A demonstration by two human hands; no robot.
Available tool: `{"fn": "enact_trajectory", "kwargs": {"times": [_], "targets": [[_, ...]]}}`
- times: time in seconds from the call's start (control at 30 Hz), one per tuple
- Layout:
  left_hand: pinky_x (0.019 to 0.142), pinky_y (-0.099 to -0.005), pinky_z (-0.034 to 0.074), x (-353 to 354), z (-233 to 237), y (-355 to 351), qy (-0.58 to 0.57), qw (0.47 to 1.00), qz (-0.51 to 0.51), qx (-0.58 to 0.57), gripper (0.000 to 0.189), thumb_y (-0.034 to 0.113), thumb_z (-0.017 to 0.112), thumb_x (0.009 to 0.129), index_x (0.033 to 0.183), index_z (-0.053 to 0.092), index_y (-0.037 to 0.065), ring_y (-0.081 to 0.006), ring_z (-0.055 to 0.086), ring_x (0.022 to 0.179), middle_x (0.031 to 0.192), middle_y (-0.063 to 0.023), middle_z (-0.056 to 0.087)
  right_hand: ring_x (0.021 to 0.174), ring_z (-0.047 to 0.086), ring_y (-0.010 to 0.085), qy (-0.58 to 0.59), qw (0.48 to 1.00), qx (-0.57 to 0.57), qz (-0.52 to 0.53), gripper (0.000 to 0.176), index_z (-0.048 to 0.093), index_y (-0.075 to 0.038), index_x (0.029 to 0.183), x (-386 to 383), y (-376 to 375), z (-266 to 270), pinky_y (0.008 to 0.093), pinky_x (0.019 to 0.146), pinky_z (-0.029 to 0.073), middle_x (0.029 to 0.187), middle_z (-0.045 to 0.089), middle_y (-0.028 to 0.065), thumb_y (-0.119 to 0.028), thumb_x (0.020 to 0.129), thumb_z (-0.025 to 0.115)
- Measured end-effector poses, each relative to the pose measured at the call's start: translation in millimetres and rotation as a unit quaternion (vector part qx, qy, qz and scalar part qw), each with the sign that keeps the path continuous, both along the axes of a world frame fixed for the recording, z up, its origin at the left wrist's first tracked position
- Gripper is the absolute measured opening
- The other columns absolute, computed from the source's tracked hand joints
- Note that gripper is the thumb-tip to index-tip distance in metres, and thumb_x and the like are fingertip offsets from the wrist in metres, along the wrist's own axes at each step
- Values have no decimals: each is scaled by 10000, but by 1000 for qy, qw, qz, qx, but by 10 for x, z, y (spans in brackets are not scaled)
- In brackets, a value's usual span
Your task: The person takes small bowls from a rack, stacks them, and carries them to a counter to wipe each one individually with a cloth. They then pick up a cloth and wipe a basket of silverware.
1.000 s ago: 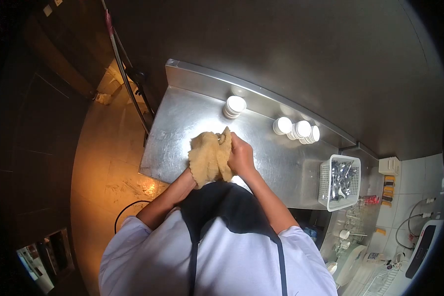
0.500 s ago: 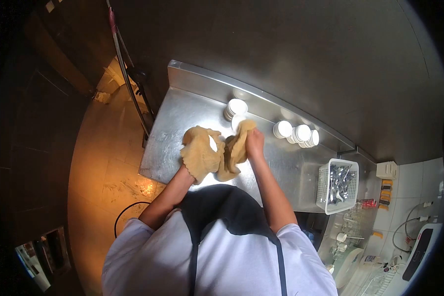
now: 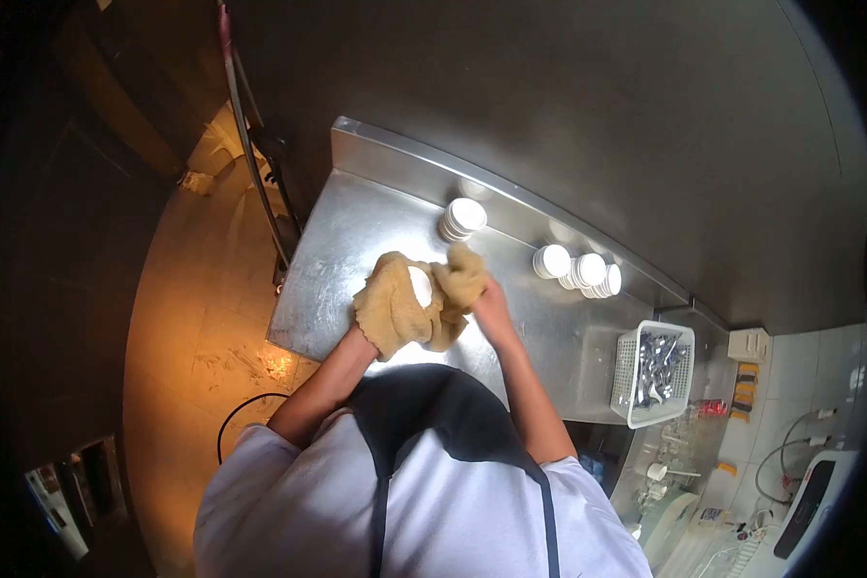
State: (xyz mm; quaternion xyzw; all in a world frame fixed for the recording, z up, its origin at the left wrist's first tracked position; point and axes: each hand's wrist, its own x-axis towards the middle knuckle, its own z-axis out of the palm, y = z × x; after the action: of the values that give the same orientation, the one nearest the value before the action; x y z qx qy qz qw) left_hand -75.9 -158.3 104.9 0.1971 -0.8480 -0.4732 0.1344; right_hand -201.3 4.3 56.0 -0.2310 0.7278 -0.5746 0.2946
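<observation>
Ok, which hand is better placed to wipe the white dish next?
Probably the right hand: it grips a bunched part of the tan cloth beside the white dish. The left hand, mostly hidden by the cloth, seems to be supporting the dish.

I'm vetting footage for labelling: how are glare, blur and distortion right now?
In the head view, glare whitens the steel table beyond the tan cloth and washes out the tops of the stacked white cups; in that same view, fisheye distortion curves the edge of the orange-lit floor, and the corners fall to black; there too, the right hand looks slightly soft, perhaps from motion.
</observation>
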Motion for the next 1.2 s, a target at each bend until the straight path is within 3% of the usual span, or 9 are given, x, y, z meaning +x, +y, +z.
{"fn": "enact_trajectory", "kwargs": {"times": [0.1, 0.17, 0.23, 0.3, 0.37, 0.57, 0.87, 0.97, 1.2], "targets": [[745, -379, 550, -37, -432, 137, 56, 981, -2, 185, 382, 244, 764, 830, 1116, 597, 53, -242, 669, 891, 973, -93, 651, 1210, 623, 229, 193, 977, 41, 77, 516, 589, -24, 1367, 157, -27, -93, 350, 1045, 478, 1336, 632, 105, -156, 896, 752], [817, -363, 552, -219, -934, 151, 71, 878, -47, 470, 539, 308, 801, 797, 1166, 526, 30, -253, 674, 972, 1039, -132, 636, 1222, 625, 253, 199, 977, 58, 57, 529, 595, -36, 1372, 214, -49, 53, 349, 1049, 473, 1337, 630, 117, -138, 875, 747], [876, -349, 531, -222, -579, 126, -43, 990, -131, -13, 518, 298, 790, 827, 1186, 510, 52, -223, 643, 1045, 1065, -110, 618, 1225, 627, 264, 186, 979, 68, 46, 533, 605, -56, 1372, 226, -51, 122, 345, 1050, 470, 1335, 630, 117, -126, 861, 740], [901, -335, 515, -196, -520, 156, -27, 984, -154, -84, 403, 234, 741, 875, 1176, 531, 67, -200, 628, 1059, 1077, -86, 616, 1207, 626, 334, 212, 976, 42, 32, 495, 618, -36, 1323, 217, -47, 99, 390, 1019, 493, 1312, 640, 142, -63, 833, 689], [890, -321, 502, -148, -702, 214, 107, 948, -120, 274, 208, 117, 652, 942, 1136, 586, 78, -182, 629, 1016, 1073, -60, 629, 1164, 632, 381, 247, 968, 45, 16, 469, 627, -19, 1276, 221, -46, 88, 422, 975, 513, 1265, 650, 164, -11, 808, 640], [903, -356, 512, -64, -36, 251, 63, 997, -34, 16, 483, 193, 858, 704, 1092, 640, 6, -250, 673, 1025, 1022, -122, 688, 1009, 653, 421, 352, 928, 104, -68, 417, 634, 1, 1180, 230, -41, 42, 465, 844, 541, 1133, 653, 207, 45, 770, 568], [724, -439, 540, -106, 25, 180, 53, 988, -96, -109, 403, 288, 856, 621, 875, 695, 19, -381, 680, 806, 854, -218, 689, 976, 672, 416, 331, 941, 61, -41, 372, 637, -30, 1172, 275, 54, 164, 464, 827, 543, 1104, 680, 192, 9, 805, 588], [673, -440, 522, -146, 15, 165, -108, 985, -122, -57, 390, 274, 848, 607, 857, 685, 23, -377, 668, 753, 788, -193, 665, 964, 688, 419, 330, 939, 96, -13, 363, 649, -78, 1203, 268, 23, 140, 459, 814, 551, 1055, 711, 195, -52, 843, 610], [619, -430, 509, -372, -1858, 311, 143, 959, -9, 245, 414, 305, 849, 583, 817, 672, 13, -360, 658, 685, 720, -174, 638, 935, 675, 446, 321, 939, 117, -29, 415, 607, -48, 1254, 230, -32, 63, 464, 815, 554, 1017, 695, 248, -51, 840, 601]]}}
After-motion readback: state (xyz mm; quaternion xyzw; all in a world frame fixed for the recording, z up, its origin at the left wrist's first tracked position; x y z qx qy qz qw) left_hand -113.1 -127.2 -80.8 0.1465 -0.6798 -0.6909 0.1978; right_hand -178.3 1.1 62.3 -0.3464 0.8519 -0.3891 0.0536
